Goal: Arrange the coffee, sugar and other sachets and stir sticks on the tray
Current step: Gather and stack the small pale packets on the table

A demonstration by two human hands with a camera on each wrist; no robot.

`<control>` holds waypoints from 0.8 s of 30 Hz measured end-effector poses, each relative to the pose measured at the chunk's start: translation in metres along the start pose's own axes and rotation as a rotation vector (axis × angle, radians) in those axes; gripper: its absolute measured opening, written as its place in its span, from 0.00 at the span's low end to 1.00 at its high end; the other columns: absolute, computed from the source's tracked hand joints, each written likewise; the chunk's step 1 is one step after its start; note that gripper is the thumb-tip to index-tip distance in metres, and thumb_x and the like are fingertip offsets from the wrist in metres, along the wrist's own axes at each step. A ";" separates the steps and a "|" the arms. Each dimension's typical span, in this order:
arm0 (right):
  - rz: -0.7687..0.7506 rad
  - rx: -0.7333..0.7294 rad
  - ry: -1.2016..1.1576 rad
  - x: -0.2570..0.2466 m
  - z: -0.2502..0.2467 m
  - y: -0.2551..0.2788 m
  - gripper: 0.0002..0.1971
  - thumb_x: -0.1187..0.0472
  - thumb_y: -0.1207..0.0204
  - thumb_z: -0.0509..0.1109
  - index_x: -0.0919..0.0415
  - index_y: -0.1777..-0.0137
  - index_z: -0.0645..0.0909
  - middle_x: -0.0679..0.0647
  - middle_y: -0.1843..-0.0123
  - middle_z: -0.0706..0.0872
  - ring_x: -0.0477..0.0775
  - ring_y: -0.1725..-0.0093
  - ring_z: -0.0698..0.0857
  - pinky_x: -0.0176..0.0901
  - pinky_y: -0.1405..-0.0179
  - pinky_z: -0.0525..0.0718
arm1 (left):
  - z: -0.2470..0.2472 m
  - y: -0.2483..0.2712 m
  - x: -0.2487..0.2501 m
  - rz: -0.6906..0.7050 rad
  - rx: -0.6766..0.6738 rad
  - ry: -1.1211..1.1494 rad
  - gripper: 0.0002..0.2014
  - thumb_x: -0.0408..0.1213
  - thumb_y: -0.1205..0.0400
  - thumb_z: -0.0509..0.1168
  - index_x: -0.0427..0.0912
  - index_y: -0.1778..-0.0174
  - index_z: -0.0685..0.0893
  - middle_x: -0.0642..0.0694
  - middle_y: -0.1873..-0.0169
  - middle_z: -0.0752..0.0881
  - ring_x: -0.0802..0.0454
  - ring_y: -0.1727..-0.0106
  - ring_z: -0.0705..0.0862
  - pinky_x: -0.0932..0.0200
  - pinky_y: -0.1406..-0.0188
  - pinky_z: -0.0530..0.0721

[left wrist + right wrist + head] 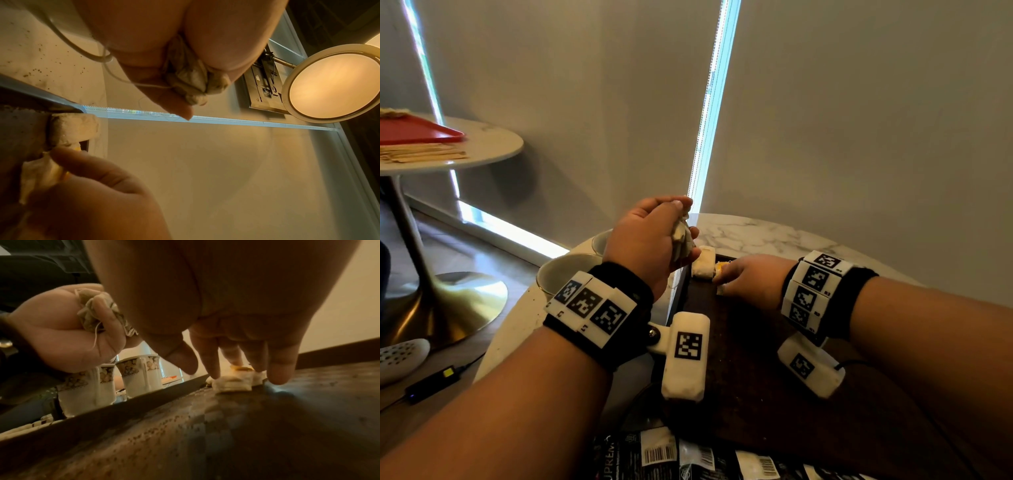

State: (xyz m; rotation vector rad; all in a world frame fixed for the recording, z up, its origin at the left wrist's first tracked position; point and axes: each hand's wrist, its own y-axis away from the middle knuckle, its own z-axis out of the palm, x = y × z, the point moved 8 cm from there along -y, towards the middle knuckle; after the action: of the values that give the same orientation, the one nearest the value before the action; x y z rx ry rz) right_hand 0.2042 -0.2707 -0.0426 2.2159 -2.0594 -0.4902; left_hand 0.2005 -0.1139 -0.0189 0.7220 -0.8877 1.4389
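A dark brown tray (743,346) lies on the marble table (756,233). Pale tea bags (703,263) sit in its far left corner, one with a yellow tag. My right hand (722,278) reaches down onto them. Its straight fingertips (213,373) touch the tea bags (232,383) while the thumb stays clear of them. My left hand (681,222) hovers above the tray's left rim and grips a crumpled bunch of tea bags (683,240) with loose strings, also seen in the left wrist view as tea bags (195,81).
Two patterned cups (139,374) stand just left of the tray. Black sachets (654,455) with barcodes lie at the table's near edge. On a second round table at far left are a red tray (417,132) and wooden stir sticks (421,154).
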 end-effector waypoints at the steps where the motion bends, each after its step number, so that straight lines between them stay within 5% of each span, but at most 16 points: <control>1: -0.010 0.055 -0.056 0.001 -0.006 -0.001 0.15 0.57 0.17 0.66 0.46 0.32 0.84 0.43 0.40 0.85 0.43 0.45 0.81 0.35 0.49 0.75 | 0.000 0.000 0.000 -0.008 0.001 -0.003 0.10 0.33 0.12 0.61 0.42 0.48 0.88 0.40 0.46 0.86 0.49 0.59 0.88 0.59 0.72 0.85; 4: -0.060 0.275 -0.258 0.005 -0.033 0.003 0.11 0.60 0.18 0.66 0.46 0.43 0.87 0.40 0.51 0.86 0.38 0.55 0.82 0.33 0.61 0.76 | 0.001 0.001 -0.001 -0.028 -0.005 -0.024 0.15 0.31 0.12 0.55 0.43 0.47 0.88 0.38 0.45 0.86 0.50 0.60 0.88 0.59 0.73 0.85; 8: -0.152 0.443 -0.591 0.001 -0.058 0.014 0.02 0.54 0.19 0.70 0.44 0.50 0.84 0.45 0.52 0.88 0.46 0.52 0.87 0.43 0.55 0.87 | 0.008 0.003 -0.002 -0.056 -0.075 -0.051 0.14 0.30 0.11 0.56 0.46 0.42 0.86 0.40 0.46 0.88 0.50 0.62 0.90 0.57 0.73 0.85; 14: -0.344 0.352 -0.892 -0.023 -0.064 0.017 0.12 0.59 0.20 0.73 0.50 0.38 0.82 0.55 0.45 0.89 0.56 0.48 0.89 0.47 0.56 0.88 | 0.012 0.003 -0.006 -0.079 -0.138 -0.083 0.12 0.33 0.12 0.63 0.52 0.37 0.81 0.37 0.48 0.88 0.47 0.63 0.90 0.55 0.74 0.85; 24: -0.337 0.415 -0.971 -0.021 -0.062 0.015 0.02 0.64 0.23 0.75 0.59 0.52 0.85 0.57 0.57 0.90 0.53 0.58 0.88 0.45 0.61 0.85 | 0.011 0.002 -0.008 -0.069 -0.147 -0.162 0.14 0.33 0.13 0.64 0.48 0.32 0.75 0.37 0.46 0.86 0.48 0.61 0.90 0.58 0.74 0.85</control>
State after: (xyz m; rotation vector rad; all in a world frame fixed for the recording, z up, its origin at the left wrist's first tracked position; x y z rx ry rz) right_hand 0.2065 -0.2610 0.0244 2.9742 -2.2901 -1.5558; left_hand 0.1977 -0.1275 -0.0201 0.7586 -1.0720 1.2534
